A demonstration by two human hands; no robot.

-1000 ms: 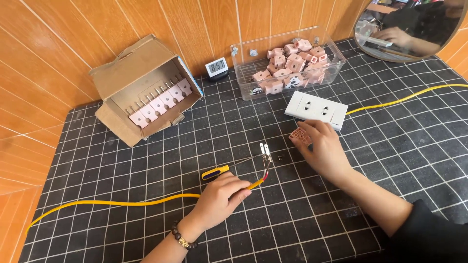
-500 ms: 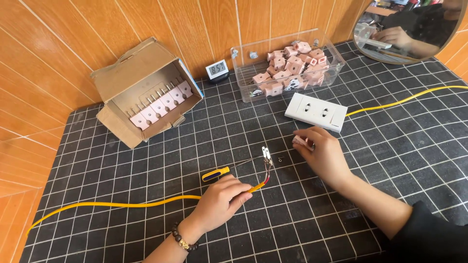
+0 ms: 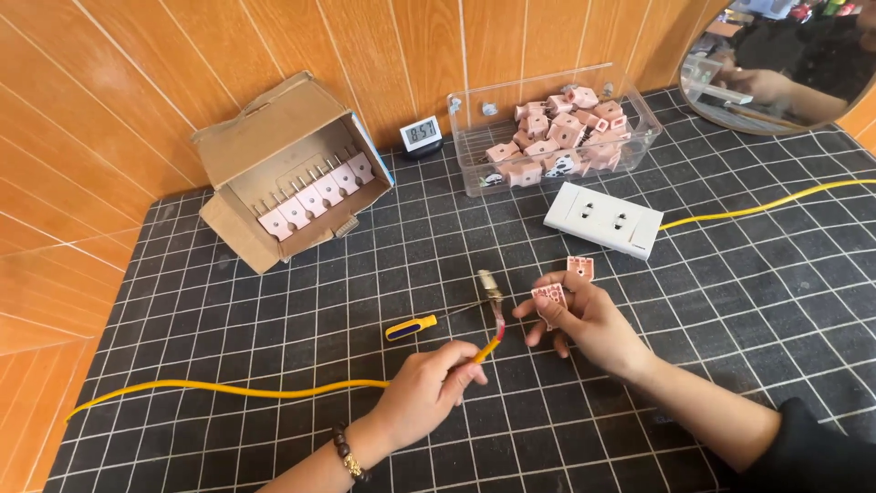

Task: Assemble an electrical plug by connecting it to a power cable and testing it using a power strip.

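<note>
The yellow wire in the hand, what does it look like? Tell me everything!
The yellow wire is a long, thin, bendy cable lying across the black grid mat. The left hand pinches it near its end, lifting that tip upward. There the yellow cover stops, a short red bit shows, then small metal pieces at the top, close to the right hand.

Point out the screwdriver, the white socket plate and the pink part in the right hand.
screwdriver (image 3: 411, 327), head view, yellow handle.
white socket plate (image 3: 603, 220), head view, top face.
pink part (image 3: 550, 300), head view, its face above the fingers.
</note>
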